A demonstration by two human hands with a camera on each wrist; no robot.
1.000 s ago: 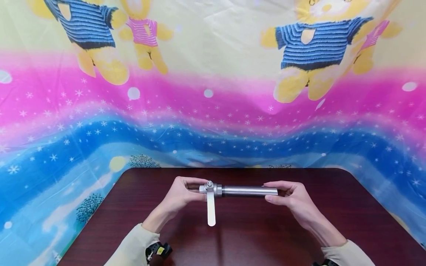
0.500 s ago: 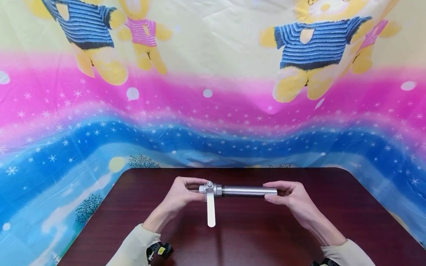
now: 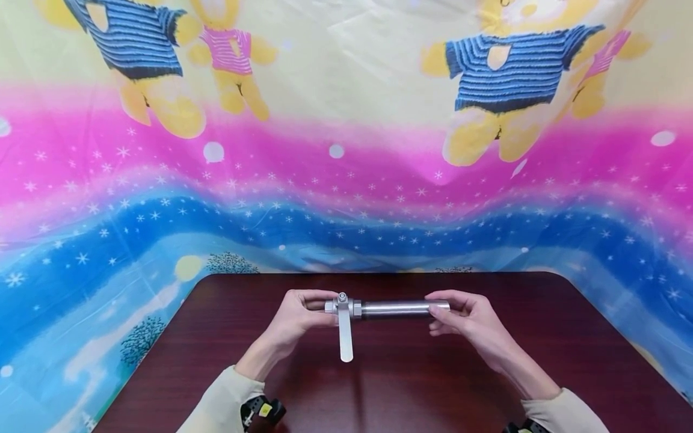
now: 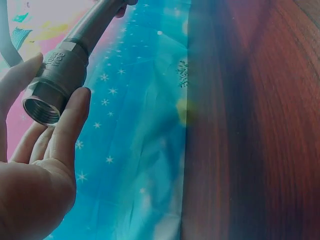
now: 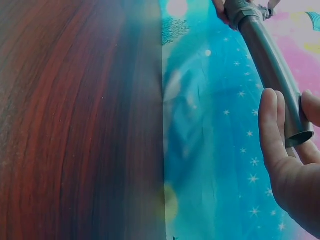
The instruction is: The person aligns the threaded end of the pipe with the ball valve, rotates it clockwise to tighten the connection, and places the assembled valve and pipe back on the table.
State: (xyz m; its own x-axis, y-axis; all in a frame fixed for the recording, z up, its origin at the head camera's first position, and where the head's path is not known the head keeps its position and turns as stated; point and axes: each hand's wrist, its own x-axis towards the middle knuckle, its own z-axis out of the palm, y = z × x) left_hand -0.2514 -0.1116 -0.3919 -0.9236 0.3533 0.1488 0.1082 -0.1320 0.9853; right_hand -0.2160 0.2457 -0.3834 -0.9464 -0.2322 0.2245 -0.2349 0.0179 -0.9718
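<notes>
Head view: valve with pipe — likely heavy, rigid; hold hex collar; left hand pinches nine-o'clock end, right hand three-o'clock.

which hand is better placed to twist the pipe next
Probably the right hand: it holds the pipe near its free end, while the left hand holds the valve at the other end.

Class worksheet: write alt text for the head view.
A left hand holds a metal valve and a right hand the pipe joined to it, above a reddish table; its lever points toward the viewer. Patterned cloth hangs behind.
</notes>
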